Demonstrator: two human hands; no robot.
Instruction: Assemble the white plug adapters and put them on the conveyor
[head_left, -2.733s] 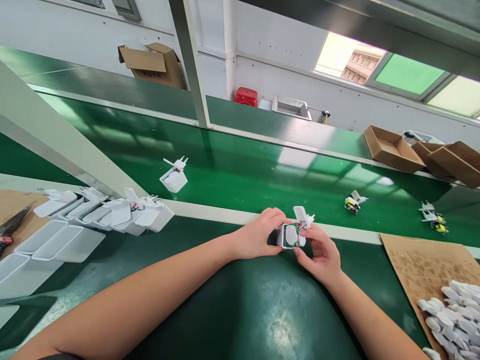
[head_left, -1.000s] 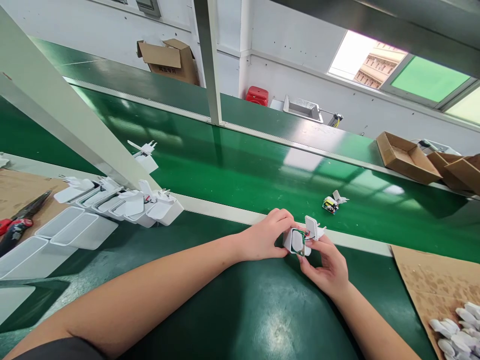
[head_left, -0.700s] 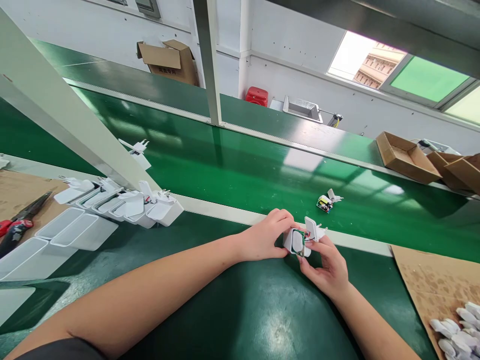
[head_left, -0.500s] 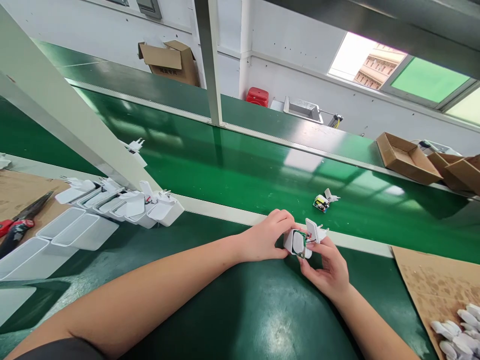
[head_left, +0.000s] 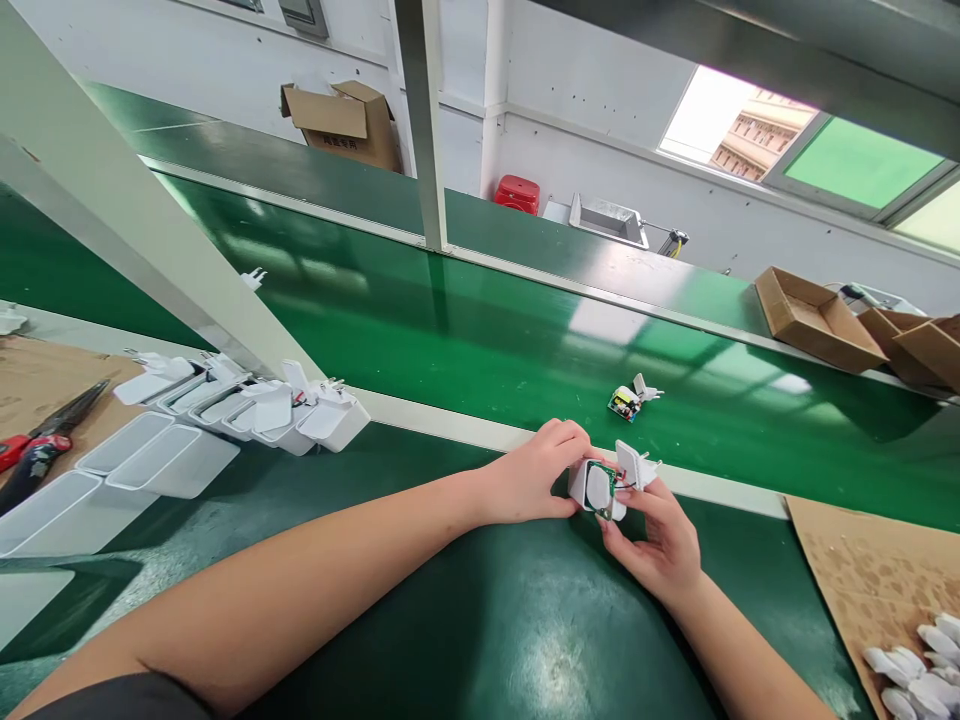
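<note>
My left hand [head_left: 541, 475] is closed around a white plastic charger housing [head_left: 577, 483], its open end facing right. At that opening, my right hand [head_left: 660, 535] pinches a green circuit board [head_left: 600, 488] with a white pad on its face. The board appears to sit partly inside the housing. Red and black wires run from it to a white plug cap [head_left: 634, 466] with two pins, which rests above my right fingers. Beyond my hands, another circuit board [head_left: 624, 402] with its own plug cap lies on the green belt.
To the left, several white housings [head_left: 180, 460] stand in rows, some with plug caps on top. Red-handled cutters [head_left: 52, 440] lie on cardboard beside them. A slanted post [head_left: 150, 210] rises there. At lower right, several white parts [head_left: 911, 670] lie on a cardboard sheet [head_left: 862, 560].
The loose board on the belt and the plug piece behind the post have shifted left. My hands hold nearly the same pose, and the plug cap has tilted slightly.
</note>
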